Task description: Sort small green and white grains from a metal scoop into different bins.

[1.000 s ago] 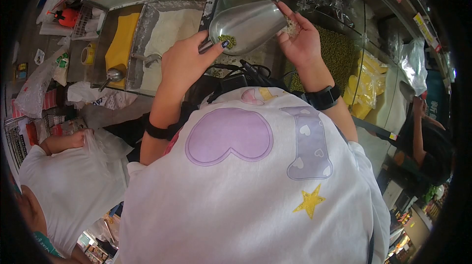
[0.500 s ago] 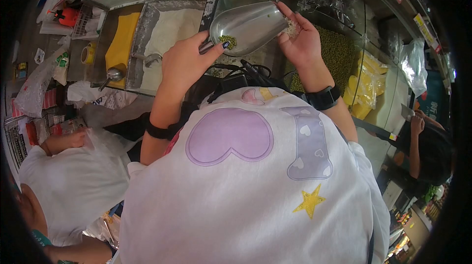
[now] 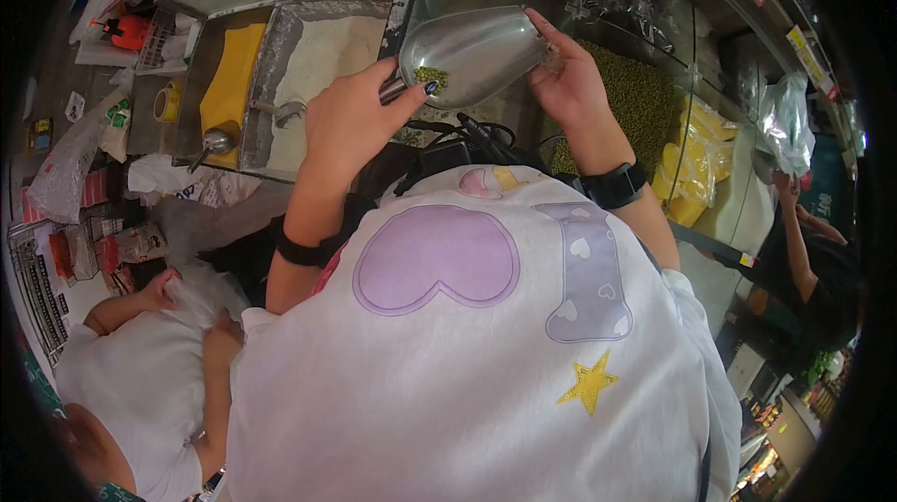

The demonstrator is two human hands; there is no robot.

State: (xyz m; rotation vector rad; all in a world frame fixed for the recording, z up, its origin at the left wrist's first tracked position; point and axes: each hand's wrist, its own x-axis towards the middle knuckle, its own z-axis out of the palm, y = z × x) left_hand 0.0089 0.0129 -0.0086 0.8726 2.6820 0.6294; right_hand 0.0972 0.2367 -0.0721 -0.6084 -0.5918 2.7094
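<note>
A shiny metal scoop (image 3: 476, 49) lies tilted across the top centre, a small heap of green mung beans (image 3: 431, 80) near its handle end. My left hand (image 3: 350, 119) is closed round the handle, its thumb reaching over the rim beside the beans. At the scoop's open lip, my right hand (image 3: 575, 86) is cupped with its fingertips against the edge. A few pale bits (image 3: 551, 58) show between that palm and the lip; what they are is too small to tell.
Right of the scoop is a bin of mung beans (image 3: 626, 96), then yellow packets (image 3: 696, 161). On the left are a bin of white powder (image 3: 327, 58) and a small metal scoop (image 3: 218, 141). One person in white (image 3: 140, 376) is at lower left, another in dark clothing (image 3: 813, 268) at right.
My hands and the scoop stay almost in place; fewer pale bits show at my right palm. The person at left shifts with a clear bag, and the one at right raises an arm.
</note>
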